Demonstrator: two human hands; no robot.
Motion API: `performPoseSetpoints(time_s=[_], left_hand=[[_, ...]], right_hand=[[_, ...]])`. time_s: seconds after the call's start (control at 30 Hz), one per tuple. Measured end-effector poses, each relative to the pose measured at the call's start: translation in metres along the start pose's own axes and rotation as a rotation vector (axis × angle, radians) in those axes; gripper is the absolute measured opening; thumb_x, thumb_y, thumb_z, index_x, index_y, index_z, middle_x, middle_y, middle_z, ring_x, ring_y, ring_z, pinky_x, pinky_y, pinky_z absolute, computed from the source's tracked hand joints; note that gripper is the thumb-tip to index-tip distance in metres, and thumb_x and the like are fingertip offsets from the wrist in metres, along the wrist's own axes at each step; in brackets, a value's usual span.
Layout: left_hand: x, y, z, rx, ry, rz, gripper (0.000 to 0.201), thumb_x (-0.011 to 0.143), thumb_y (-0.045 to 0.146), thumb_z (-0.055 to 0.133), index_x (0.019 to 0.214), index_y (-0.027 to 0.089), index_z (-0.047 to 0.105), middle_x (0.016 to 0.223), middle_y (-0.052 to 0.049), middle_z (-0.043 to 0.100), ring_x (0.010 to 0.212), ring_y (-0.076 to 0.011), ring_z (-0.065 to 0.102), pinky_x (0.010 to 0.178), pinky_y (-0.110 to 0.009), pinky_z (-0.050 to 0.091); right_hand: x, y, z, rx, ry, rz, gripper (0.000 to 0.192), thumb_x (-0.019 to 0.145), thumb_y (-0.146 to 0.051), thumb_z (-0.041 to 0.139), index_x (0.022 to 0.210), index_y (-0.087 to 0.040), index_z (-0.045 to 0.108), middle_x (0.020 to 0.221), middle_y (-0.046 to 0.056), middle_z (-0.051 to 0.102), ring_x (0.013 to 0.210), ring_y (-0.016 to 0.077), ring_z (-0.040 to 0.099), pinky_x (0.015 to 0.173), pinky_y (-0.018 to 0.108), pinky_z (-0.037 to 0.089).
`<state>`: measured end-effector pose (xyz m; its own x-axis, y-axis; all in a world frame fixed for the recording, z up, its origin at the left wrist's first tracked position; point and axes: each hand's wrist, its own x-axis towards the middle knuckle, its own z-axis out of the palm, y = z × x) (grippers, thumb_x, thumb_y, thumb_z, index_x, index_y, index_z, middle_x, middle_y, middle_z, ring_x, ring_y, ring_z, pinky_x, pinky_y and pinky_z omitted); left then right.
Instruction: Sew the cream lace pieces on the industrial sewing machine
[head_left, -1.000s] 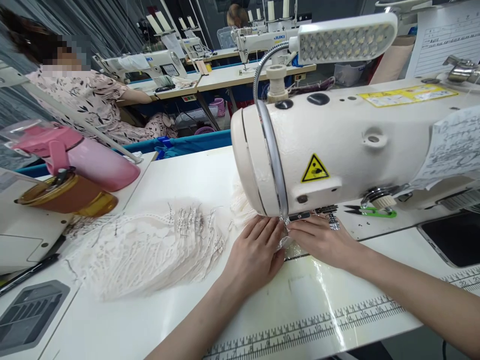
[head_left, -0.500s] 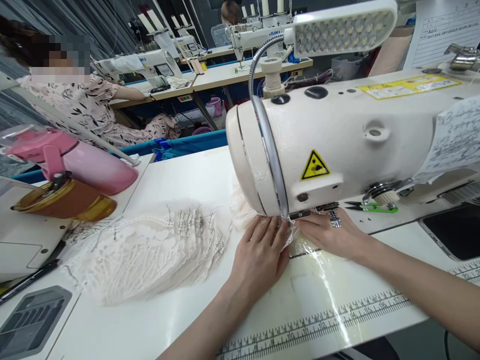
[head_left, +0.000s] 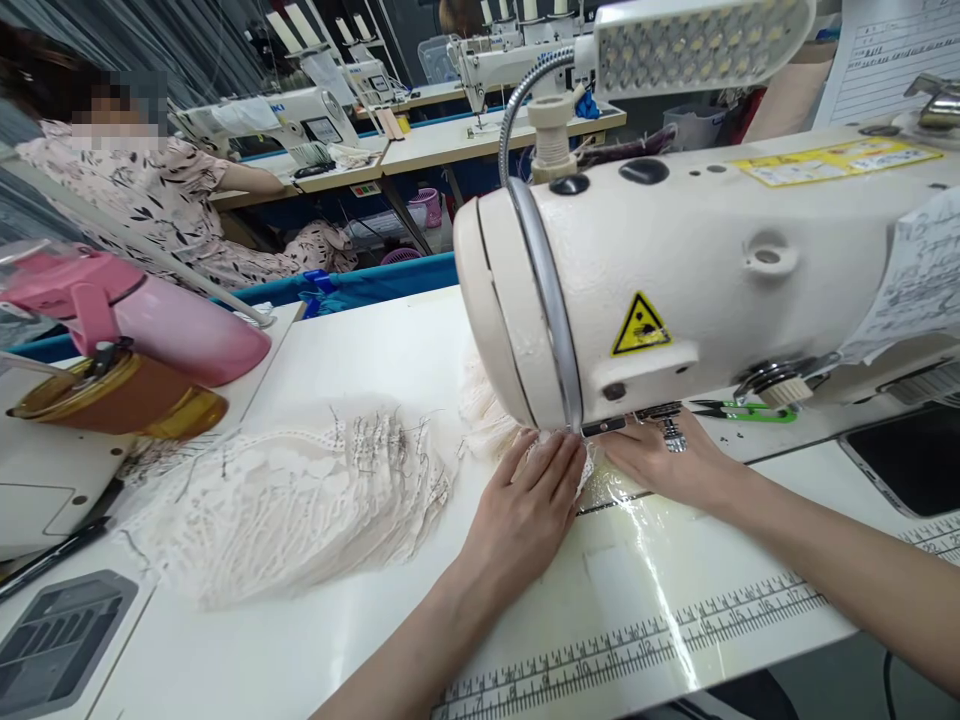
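Observation:
My left hand (head_left: pixel 529 495) rests on a piece of white lace (head_left: pixel 587 468) below the sewing machine head (head_left: pixel 675 260). Its fingers are closed together over the lace, and the thumb is mostly hidden. From the other side, my right hand (head_left: pixel 675 462) reaches in under the head, palm down. Those fingers are stretched out towards the lace, with the tips partly covered by the machine. The needle is out of sight behind the head. More lace bunches up (head_left: pixel 487 405) beyond my left hand. A layered heap of cream lace (head_left: pixel 300 510) with dark thread ends spreads to the left.
A pink bottle (head_left: pixel 172 320) and an amber cup (head_left: pixel 120 395) occupy the left side. Green thread snips (head_left: pixel 750 411) and a phone (head_left: pixel 907 460) lie to the right. A ruler strip (head_left: pixel 622 655) runs along the front edge. Another person (head_left: pixel 142 200) sits beyond, near other machines.
The view has shifted slightly. My left hand's fingers have drawn a little closer together on the lace; my right hand stays almost in place under the machine head.

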<state>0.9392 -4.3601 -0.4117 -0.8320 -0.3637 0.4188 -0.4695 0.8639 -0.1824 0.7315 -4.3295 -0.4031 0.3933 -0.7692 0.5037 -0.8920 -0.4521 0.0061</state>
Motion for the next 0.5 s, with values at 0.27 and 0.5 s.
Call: performPoseSetpoints(time_s=[0.27, 0.5], left_hand=[[-0.004, -0.012, -0.001, -0.014, -0.028, 0.083, 0.036, 0.092, 0.018, 0.045, 0.125, 0.010, 0.055, 0.127, -0.010, 0.060, 0.117, -0.0235, 0.057, 0.106, -0.046, 0.040], [-0.003, -0.024, -0.005, -0.078, -0.068, 0.098, 0.037, 0.092, 0.020, 0.042, 0.126, 0.011, 0.056, 0.127, -0.009, 0.060, 0.117, -0.0239, 0.057, 0.103, -0.047, 0.042]], right_hand=[[-0.008, -0.002, 0.006, -0.232, -0.029, -0.147, 0.033, 0.087, 0.000, 0.042, 0.101, -0.020, 0.064, 0.113, 0.001, 0.068, 0.074, 0.0153, 0.062, 0.076, 0.039, 0.045], [-0.005, -0.006, 0.003, -0.253, -0.044, -0.158, 0.040, 0.083, 0.003, 0.040, 0.107, -0.019, 0.064, 0.108, 0.001, 0.069, 0.072, 0.0158, 0.061, 0.064, 0.035, 0.042]])
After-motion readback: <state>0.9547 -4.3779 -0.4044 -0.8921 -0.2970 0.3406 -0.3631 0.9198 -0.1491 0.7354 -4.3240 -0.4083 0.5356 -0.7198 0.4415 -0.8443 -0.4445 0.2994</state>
